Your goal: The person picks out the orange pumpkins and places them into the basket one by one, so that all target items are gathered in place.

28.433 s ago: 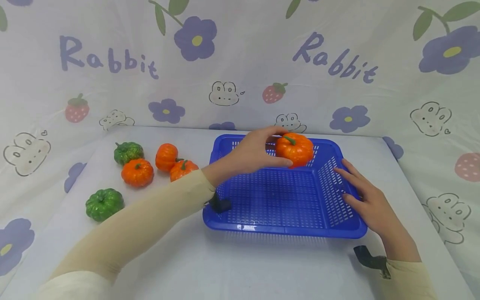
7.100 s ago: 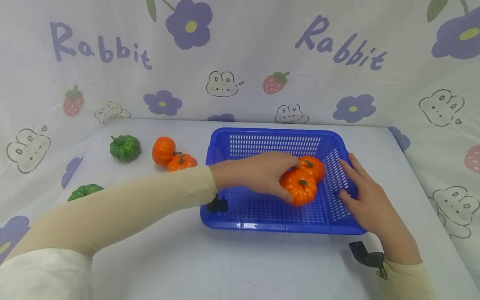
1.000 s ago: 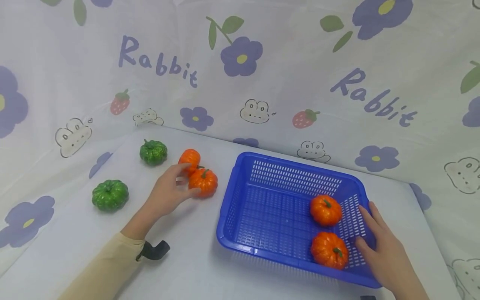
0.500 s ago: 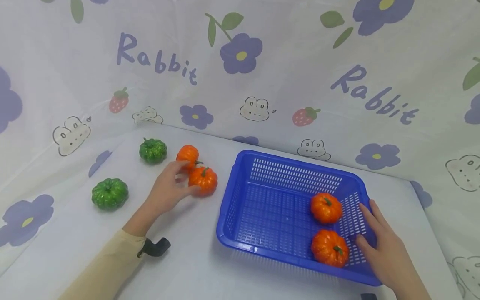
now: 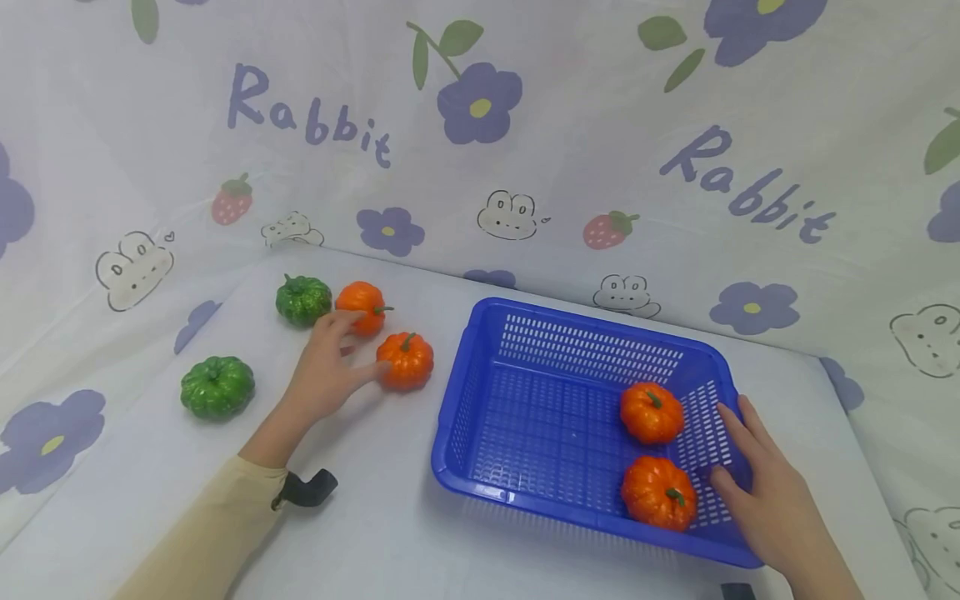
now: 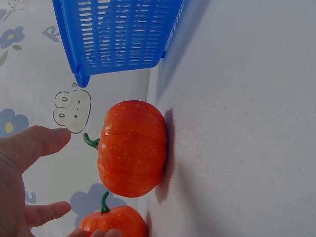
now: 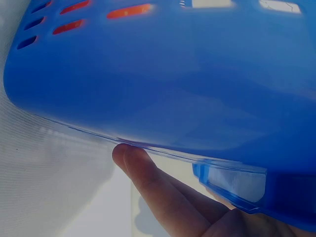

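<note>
Two small orange pumpkins lie on the white table: a nearer one [image 5: 406,362] and a farther one [image 5: 361,302]. My left hand [image 5: 324,371] reaches in from the left, fingers spread and loosely bent. Its forefinger overlaps the farther pumpkin, and its thumb tip is at the nearer one's left side. In the left wrist view the thumb stays apart from the nearer pumpkin [image 6: 132,148], while fingertips meet the other pumpkin [image 6: 117,220]. At the right, my right hand [image 5: 776,500] rests on the rim of a blue plastic basket [image 5: 570,517], fingers nearly straight.
Two more orange pumpkins sit inside the basket by its right wall, one farther back [image 5: 651,413] and one in front [image 5: 660,493]. Left of my left hand lie two green pumpkins, a far one [image 5: 303,301] and a near one [image 5: 217,388]. A printed curtain [image 5: 570,125] hangs behind.
Since half a second ago the farther orange pumpkin has shifted left, away from the nearer one, along with my left hand. Both pumpkins in the basket were put there earlier. The right hand stays put.
</note>
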